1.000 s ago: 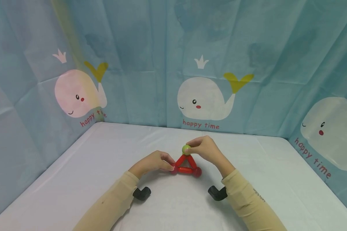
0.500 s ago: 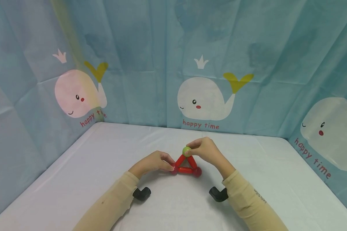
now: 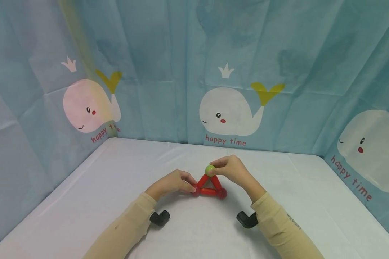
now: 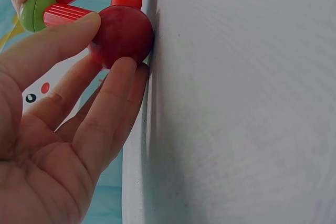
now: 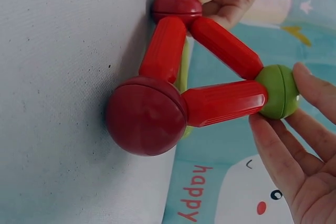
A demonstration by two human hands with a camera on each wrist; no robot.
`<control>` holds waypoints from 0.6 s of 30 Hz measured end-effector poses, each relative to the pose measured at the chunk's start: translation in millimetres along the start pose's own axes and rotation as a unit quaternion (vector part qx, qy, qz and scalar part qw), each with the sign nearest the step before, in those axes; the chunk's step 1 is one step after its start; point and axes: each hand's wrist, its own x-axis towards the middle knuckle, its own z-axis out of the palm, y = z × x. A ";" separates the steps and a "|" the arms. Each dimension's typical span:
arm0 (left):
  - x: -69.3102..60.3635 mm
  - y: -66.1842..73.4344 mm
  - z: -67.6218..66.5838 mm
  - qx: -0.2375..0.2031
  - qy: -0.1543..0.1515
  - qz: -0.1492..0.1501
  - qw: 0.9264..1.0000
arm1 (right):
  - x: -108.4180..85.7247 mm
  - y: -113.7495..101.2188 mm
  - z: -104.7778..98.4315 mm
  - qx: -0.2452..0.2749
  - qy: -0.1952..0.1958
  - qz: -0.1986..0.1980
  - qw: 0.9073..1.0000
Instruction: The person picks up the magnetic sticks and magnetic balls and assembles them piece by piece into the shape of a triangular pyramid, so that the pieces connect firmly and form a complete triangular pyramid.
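A triangle of red rods and balls, which looks like a magnetic building toy, stands upright on the white table with its apex raised. The apex is a green ball, pinched between thumb and fingers of my right hand. My left hand grips the dark red ball at the left base corner. The other dark red ball rests at the right base corner, untouched. A red rod joins the two base balls. Two more rods, the left one and the right one, lean up to the apex.
The white cloth-covered table spreads around the toy. Behind it hangs a blue curtain printed with whales. A black curved piece, the left one and the right one, juts from under each sleeve.
My right hand and the green ball have come down very slightly toward the base. The left hand keeps its grip on the base ball. The head view has shifted a little.
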 end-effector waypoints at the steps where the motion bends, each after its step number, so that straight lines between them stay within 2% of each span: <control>1: 0.1 -0.1 0.0 0.000 -0.001 0.000 1.000 | 0.1 0.6 -0.1 0.000 -0.001 0.001 1.000; 9: 1.5 2.0 1.0 -0.011 -0.010 -0.003 1.000 | -0.8 4.4 -3.9 -0.007 -0.005 -0.003 1.000; 18: 1.1 2.1 0.5 0.011 -0.005 -0.012 1.000 | -0.8 13.4 -9.7 0.001 -0.008 -0.013 1.000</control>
